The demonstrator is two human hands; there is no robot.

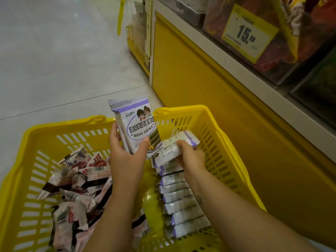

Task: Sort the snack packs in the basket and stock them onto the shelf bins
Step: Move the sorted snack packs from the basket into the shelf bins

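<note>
Holds, with the left hand [125,159] at frame centre, an upright stack of purple-and-white packs [136,122], thumb pressed across the front, fingers wrapped behind. Grips, with the right hand [190,157] just to the right, another purple pack [180,142] tilted flat, fingers curled round it, just beside the stack's lower edge. Below, in the right half of the yellow basket [54,128], shows a row of purple packs [181,199] standing on edge; in the left half, a loose heap of pink-and-red packs [76,188]. Upper right: yellow shelf base [200,88], clear shelf bins [300,51], price tag [249,33] reading 15.
</note>
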